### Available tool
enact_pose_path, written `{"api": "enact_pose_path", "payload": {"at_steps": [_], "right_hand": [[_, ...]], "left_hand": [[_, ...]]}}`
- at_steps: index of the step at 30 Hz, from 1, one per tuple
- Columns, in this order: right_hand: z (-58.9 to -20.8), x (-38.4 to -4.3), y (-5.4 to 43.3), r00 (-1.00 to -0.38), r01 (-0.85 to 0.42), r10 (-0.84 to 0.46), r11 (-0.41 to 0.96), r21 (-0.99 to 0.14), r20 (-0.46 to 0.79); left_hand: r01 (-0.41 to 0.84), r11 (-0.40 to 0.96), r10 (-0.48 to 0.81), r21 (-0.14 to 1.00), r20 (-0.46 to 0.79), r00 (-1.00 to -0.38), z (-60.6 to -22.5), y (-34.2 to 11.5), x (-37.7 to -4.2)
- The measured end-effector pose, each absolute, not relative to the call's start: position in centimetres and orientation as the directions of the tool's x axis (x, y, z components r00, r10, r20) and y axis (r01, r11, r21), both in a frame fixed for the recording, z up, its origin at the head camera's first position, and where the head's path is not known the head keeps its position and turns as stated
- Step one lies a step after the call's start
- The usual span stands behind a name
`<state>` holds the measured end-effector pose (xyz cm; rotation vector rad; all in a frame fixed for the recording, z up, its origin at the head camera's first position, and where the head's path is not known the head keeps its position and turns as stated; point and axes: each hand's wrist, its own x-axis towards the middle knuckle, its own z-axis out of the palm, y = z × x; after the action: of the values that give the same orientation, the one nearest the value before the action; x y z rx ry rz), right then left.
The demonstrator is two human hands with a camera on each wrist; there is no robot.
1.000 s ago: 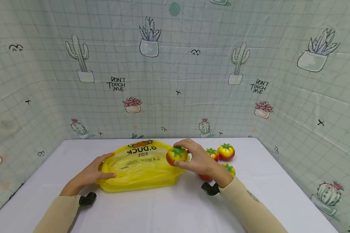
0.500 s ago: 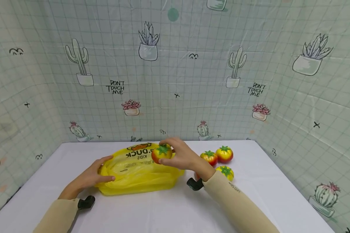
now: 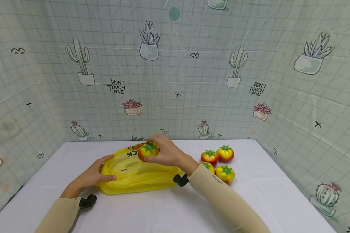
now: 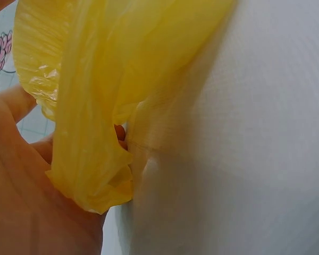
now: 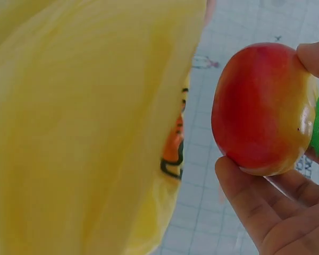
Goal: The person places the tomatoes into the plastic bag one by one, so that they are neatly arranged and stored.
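A toy tomato (image 3: 148, 152), red and yellow with a green leafy top, is held between the thumb and fingers of my right hand (image 3: 169, 153). It is above a yellow plastic bag (image 3: 151, 178) in the head view; in the right wrist view the toy tomato (image 5: 260, 109) is beside the yellow film, apart from it. At the bag's left end, my left hand (image 3: 91, 173) holds it with thumb and forefinger spread. Crumpled film (image 4: 90, 133) crosses the palm in the left wrist view and hides part of the fingers.
Several more toy tomatoes (image 3: 225, 174) stand grouped on the white tabletop (image 3: 151, 213) to the right, one partly behind the right forearm. A patterned cloth backdrop (image 3: 178, 74) surrounds the table at the back and sides.
My right hand has carried the toy tomato left, from the bag's right end to above its middle. The left hand stays at the bag. More of the grouped tomatoes now show.
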<state>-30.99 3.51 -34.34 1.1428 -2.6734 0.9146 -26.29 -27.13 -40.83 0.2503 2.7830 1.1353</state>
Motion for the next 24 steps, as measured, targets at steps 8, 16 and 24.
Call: {"api": "enact_pose_path", "payload": {"at_steps": [8, 16, 24], "right_hand": [[-34.3, -31.7, 0.8, -0.719, -0.675, -0.648, 0.563, -0.477, 0.253], [-34.5, -31.9, -1.9, -0.716, -0.675, -0.665, 0.584, -0.45, 0.211], [-35.8, -32.3, -4.2, -0.726, -0.667, -0.666, 0.62, -0.413, 0.173]], "left_hand": [[0.092, 0.711, 0.194, 0.697, -0.068, -0.979, -40.7, -27.1, -26.2], [0.097, 0.698, 0.205, 0.71, -0.068, -0.976, -40.7, -27.0, -26.2], [0.112, 0.693, 0.218, 0.712, -0.06, -0.974, -40.7, -27.1, -26.4]]}}
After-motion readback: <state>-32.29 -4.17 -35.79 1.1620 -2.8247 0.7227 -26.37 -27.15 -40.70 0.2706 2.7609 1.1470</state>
